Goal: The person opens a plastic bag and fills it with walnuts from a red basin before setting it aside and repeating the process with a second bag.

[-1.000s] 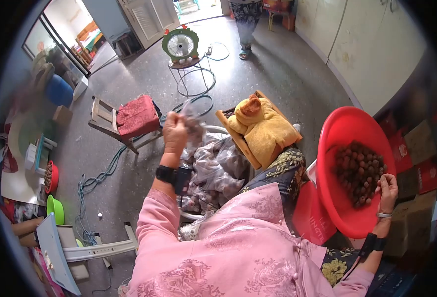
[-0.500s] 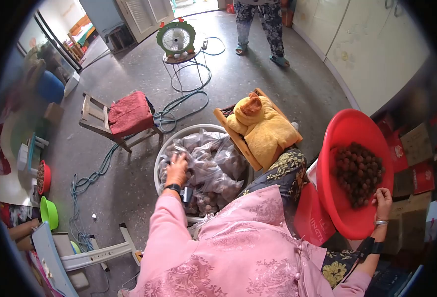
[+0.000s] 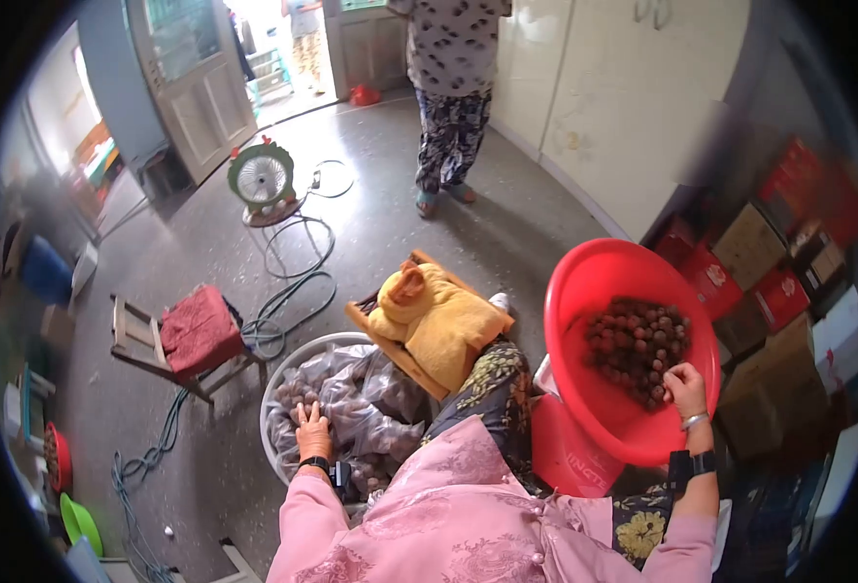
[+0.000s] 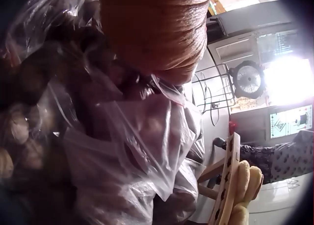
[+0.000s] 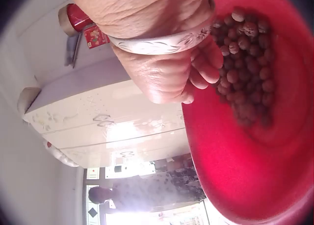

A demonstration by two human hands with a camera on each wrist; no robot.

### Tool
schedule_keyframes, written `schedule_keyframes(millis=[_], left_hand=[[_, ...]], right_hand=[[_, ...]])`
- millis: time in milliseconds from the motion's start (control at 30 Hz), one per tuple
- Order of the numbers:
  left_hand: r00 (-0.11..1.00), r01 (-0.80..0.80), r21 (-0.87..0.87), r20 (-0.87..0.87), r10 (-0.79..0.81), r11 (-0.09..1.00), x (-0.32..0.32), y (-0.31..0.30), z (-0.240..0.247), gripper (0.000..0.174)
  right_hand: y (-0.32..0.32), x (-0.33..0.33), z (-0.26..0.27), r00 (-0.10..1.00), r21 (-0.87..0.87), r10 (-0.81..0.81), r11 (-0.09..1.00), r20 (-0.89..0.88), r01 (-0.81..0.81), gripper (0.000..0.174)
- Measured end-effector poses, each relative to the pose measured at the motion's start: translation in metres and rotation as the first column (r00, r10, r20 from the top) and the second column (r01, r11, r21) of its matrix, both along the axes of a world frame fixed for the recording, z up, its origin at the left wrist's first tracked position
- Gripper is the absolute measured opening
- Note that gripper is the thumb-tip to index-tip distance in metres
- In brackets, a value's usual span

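Observation:
My left hand [image 3: 313,433] lies on clear plastic bags [image 3: 356,389] filled with round brown pieces, its fingers spread. The bags fill a white tub [image 3: 275,381] in front of me. In the left wrist view, the heel of the hand [image 4: 157,34] is above the crinkled plastic [image 4: 147,132], and the fingers are hidden. On the right, a tilted red basin [image 3: 584,282] contains a heap of walnut-like nuts [image 3: 633,340]. My right hand [image 3: 685,391] is at its near right rim, fingers loosely bent beside the nuts. No item shows between those fingers in the right wrist view.
A yellow plush cushion [image 3: 443,325] lies on a small wooden chair close behind the tub. A red-seated chair [image 3: 196,330] stands left, with a green hose [image 3: 283,311] and fan [image 3: 262,180] beyond. Cartons [image 3: 769,379] line the right. A person [image 3: 453,107] stands ahead.
My left hand, earlier raised with a clear bag, has let it go and come down onto the bag pile. My right hand stays by the basin rim. The head view has turned right and up.

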State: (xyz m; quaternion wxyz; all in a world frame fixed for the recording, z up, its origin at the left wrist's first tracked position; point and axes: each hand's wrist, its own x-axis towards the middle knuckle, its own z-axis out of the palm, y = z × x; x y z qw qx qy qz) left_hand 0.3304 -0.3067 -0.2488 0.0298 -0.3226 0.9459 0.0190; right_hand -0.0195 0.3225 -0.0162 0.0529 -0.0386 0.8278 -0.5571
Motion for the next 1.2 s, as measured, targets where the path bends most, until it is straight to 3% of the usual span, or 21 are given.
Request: schedule_keyframes(millis=[233, 267, 333, 400, 467, 500, 533, 600, 633, 667, 733, 800, 867, 900, 933, 967, 1000, 1067, 1133, 1167, 1200], left_hand=[[0.969, -0.139, 0.130, 0.223, 0.108, 0.982, -0.033, 0.016, 0.039, 0.029], [0.966, -0.137, 0.068, 0.231, 0.118, 0.988, -0.035, 0.018, 0.039, 0.029], [0.968, -0.112, 0.046, 0.231, 0.099, 0.993, -0.044, 0.013, 0.036, 0.026], [0.990, -0.065, -0.005, 0.123, 0.065, 0.998, -0.056, 0.018, 0.041, 0.022], [1.000, -0.026, 0.066, 0.006, 0.025, 0.998, -0.078, 0.026, 0.056, 0.021], [0.993, 0.058, 0.057, -0.107, -0.051, 0.997, -0.089, 0.032, 0.065, 0.017], [0.992, 0.094, 0.059, -0.091, -0.088, 0.994, -0.101, 0.037, 0.073, 0.017], [0.899, 0.261, 0.154, -0.398, -0.182, 0.953, -0.135, 0.057, 0.092, 0.020], [0.813, 0.394, 0.159, -0.521, -0.262, 0.905, -0.153, 0.073, 0.106, 0.022], [0.705, 0.520, 0.154, -0.633, -0.320, 0.840, -0.166, 0.090, 0.124, 0.026], [0.727, 0.581, 0.263, -0.592, -0.347, 0.770, -0.194, 0.126, 0.145, 0.036], [0.677, 0.694, 0.475, -0.687, -0.266, 0.540, -0.218, 0.163, 0.164, 0.051], [0.730, 0.676, 0.667, -0.664, -0.162, 0.314, -0.229, 0.215, 0.192, 0.067], [0.669, 0.740, 0.569, -0.680, -0.302, 0.358, -0.239, 0.230, 0.190, 0.079], [0.662, 0.747, 0.566, -0.678, -0.319, 0.348, -0.246, 0.244, 0.189, 0.079], [0.705, 0.709, 0.665, -0.670, -0.232, 0.235, -0.252, 0.262, 0.191, 0.083], [0.754, 0.656, 0.746, -0.641, -0.147, 0.112, -0.256, 0.276, 0.193, 0.088], [0.735, 0.676, 0.728, -0.657, -0.168, 0.114, -0.267, 0.293, 0.185, 0.098], [0.597, 0.770, 0.357, -0.696, -0.399, 0.530, -0.270, 0.304, 0.182, 0.103], [0.673, 0.709, 0.452, -0.663, -0.328, 0.542, -0.269, 0.310, 0.186, 0.107], [0.671, 0.714, 0.453, -0.659, -0.339, 0.534, -0.272, 0.312, 0.185, 0.107]], right_hand=[[0.010, 0.003, 0.000, 0.994, 0.030, -0.105, 0.994, -0.008, 0.105, 0.006], [0.014, 0.002, -0.005, 0.994, 0.015, -0.106, 0.994, -0.012, 0.106, 0.006], [0.022, 0.002, -0.006, 0.979, 0.154, -0.194, 0.967, -0.068, 0.202, 0.005], [0.044, -0.003, -0.016, 0.967, 0.179, -0.235, 0.952, -0.097, 0.249, 0.007], [0.079, -0.016, -0.041, 0.891, 0.461, -0.211, 0.794, -0.402, 0.396, 0.013], [0.083, -0.014, -0.036, 0.851, 0.541, -0.217, 0.691, -0.478, 0.480, 0.019], [0.090, -0.011, -0.034, 0.815, 0.613, -0.218, 0.562, -0.538, 0.555, 0.025], [0.104, -0.006, -0.034, 0.777, 0.596, -0.288, 0.512, -0.560, 0.619, 0.036], [0.104, -0.002, -0.027, 0.790, 0.687, -0.364, 0.394, -0.493, 0.610, 0.043], [0.098, 0.006, -0.015, 0.788, 0.719, -0.482, 0.379, -0.383, 0.582, 0.046], [0.094, 0.010, -0.012, 0.723, 0.789, -0.615, 0.254, -0.315, 0.560, 0.050], [0.091, 0.011, -0.009, 0.666, 0.790, -0.714, 0.273, -0.216, 0.549, 0.052], [0.091, 0.009, -0.011, 0.578, 0.734, -0.815, 0.368, -0.041, 0.571, 0.053], [0.101, 0.004, -0.025, 0.560, 0.732, -0.828, 0.362, -0.033, 0.577, 0.053], [0.107, -0.004, -0.040, 0.623, 0.705, -0.782, 0.441, -0.001, 0.555, 0.052], [0.115, -0.009, -0.050, 0.683, 0.676, -0.730, 0.517, 0.027, 0.525, 0.051], [0.120, -0.009, -0.051, 0.672, 0.675, -0.740, 0.513, 0.035, 0.530, 0.051], [0.113, -0.012, -0.050, 0.662, 0.697, -0.745, 0.519, 0.084, 0.495, 0.050], [0.091, 0.001, -0.020, 0.649, 0.715, -0.753, 0.513, 0.110, 0.474, 0.049], [0.087, 0.005, -0.012, 0.624, 0.701, -0.767, 0.526, 0.148, 0.481, 0.050], [0.083, 0.008, -0.006, 0.599, 0.688, -0.779, 0.538, 0.186, 0.487, 0.051]])
